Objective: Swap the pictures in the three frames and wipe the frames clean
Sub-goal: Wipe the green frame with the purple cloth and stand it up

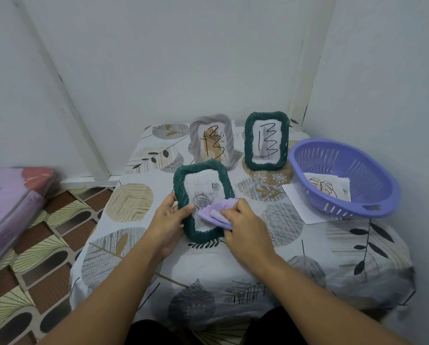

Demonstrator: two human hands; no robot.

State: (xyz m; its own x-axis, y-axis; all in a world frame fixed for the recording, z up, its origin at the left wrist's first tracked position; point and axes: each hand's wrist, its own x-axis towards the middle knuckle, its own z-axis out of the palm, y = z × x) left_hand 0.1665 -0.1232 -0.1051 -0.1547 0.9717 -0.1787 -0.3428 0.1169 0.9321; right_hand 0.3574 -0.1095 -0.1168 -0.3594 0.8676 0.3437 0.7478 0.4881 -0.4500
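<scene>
Near frame (203,200), dark green, rose picture inside, propped at a tilt on table (308,257), top edge leaning away. Left hand (170,220) at frame's left edge: thumb curled over front of rim, fingers wrapped behind, firm hold. Right hand (243,225) over frame's lower right corner, fingers bent round lilac cloth (214,211), pinching it. Cloth folded, pressed flat on glass, covering lower right part of picture and sticking out leftward beyond fingertips. Frame thus between both hands, left one at side, right one in front.

Behind, two more frames upright near wall: grey frame (211,140) left, second green frame (267,140) right, just beside each other, not touching. Black scribbles visible on both pictures. Grey frame directly behind held frame, partly overlapped by its top edge.

Basket (345,175), purple, slotted, at right edge of table, tilted, resting on white sheet (300,207). Loose picture (325,189) with leaf drawing inside basket. Leaf-print tablecloth covering whole table. Patterned floor (34,257) at left; pink wrapped bundle (14,192) at far left.
</scene>
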